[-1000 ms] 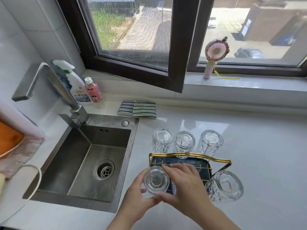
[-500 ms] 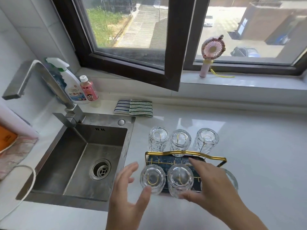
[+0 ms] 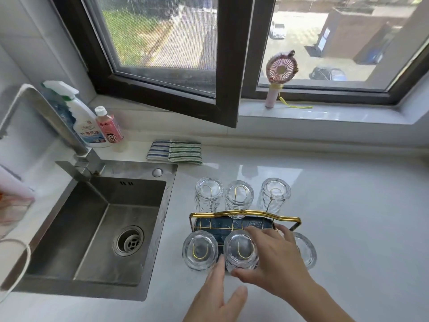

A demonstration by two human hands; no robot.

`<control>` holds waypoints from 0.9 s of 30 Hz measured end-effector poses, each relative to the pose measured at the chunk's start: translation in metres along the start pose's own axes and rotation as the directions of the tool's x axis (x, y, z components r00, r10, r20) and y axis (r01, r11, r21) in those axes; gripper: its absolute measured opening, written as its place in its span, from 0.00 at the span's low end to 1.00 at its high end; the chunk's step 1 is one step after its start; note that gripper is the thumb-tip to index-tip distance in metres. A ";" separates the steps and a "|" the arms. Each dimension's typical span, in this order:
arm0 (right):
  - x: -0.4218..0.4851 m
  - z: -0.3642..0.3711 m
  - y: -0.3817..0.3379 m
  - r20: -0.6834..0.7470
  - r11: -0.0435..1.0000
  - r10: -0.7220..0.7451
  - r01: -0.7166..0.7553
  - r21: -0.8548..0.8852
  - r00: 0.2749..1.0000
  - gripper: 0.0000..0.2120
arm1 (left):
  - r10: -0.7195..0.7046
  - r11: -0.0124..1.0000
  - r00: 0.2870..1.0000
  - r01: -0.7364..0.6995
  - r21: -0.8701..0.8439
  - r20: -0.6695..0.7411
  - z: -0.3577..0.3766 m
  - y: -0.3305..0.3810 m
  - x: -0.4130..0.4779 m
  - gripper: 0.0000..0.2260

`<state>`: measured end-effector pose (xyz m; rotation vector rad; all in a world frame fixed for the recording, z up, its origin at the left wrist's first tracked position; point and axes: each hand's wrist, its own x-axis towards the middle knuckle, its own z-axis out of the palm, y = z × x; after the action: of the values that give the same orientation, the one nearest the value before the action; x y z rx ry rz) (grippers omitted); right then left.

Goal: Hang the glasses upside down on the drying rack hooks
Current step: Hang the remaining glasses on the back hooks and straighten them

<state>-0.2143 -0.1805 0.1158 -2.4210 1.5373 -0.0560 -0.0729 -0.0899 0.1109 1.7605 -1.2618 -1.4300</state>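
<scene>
We have just seated the middle glass (image 3: 240, 251) upside down on its front hook of the drying rack (image 3: 243, 214), right hand (image 3: 276, 259) fingers spread loosely beside it, left hand (image 3: 218, 296) open and withdrawn, so all six hooks look filled.

We see a steel sink (image 3: 69, 284) with its faucet (image 3: 58, 126) at left, a spray bottle (image 3: 83, 122) touching a small pink bottle (image 3: 109, 129) behind it. Striped cloths (image 3: 175, 151) lie on the counter (image 3: 348, 217), and a pink handheld fan (image 3: 279, 76) stands on the windowsill (image 3: 348, 116).
</scene>
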 end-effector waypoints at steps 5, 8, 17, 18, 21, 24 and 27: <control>-0.001 0.000 0.002 -0.013 1.000 0.016 -0.016 -0.009 1.000 0.46 | 0.001 1.000 1.000 0.000 -0.028 0.017 0.000 0.004 0.002 0.40; -0.001 -0.002 0.003 -0.012 1.000 0.028 -0.028 0.003 1.000 0.46 | -0.008 0.999 1.000 0.009 -0.032 0.029 -0.002 0.007 0.001 0.40; -0.001 -0.003 0.004 0.006 0.999 0.035 -0.035 0.017 0.999 0.47 | -0.022 0.999 0.999 0.023 -0.022 0.033 -0.002 0.012 0.000 0.40; -0.001 -0.003 0.004 0.006 0.999 0.032 -0.032 0.019 0.999 0.48 | -0.022 0.999 0.999 0.023 -0.024 0.032 -0.001 0.012 0.000 0.40; -0.003 -0.004 0.003 -0.005 1.000 0.020 -0.020 0.015 1.000 0.48 | -0.022 0.999 0.999 0.023 -0.039 0.032 0.000 0.012 0.000 0.39; -0.004 -0.004 0.003 -0.025 0.999 0.016 -0.015 0.051 1.000 0.47 | -0.033 0.998 0.999 0.035 -0.043 0.033 0.000 0.011 0.001 0.41; -0.005 -0.005 0.002 0.003 0.999 0.027 -0.027 0.028 1.000 0.48 | -0.041 0.998 0.998 0.042 -0.038 0.038 0.000 0.012 0.001 0.40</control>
<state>-0.2190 -0.1780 0.1204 -2.3775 1.5576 -0.0679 -0.0764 -0.0959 0.1210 1.7517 -1.2152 -1.5065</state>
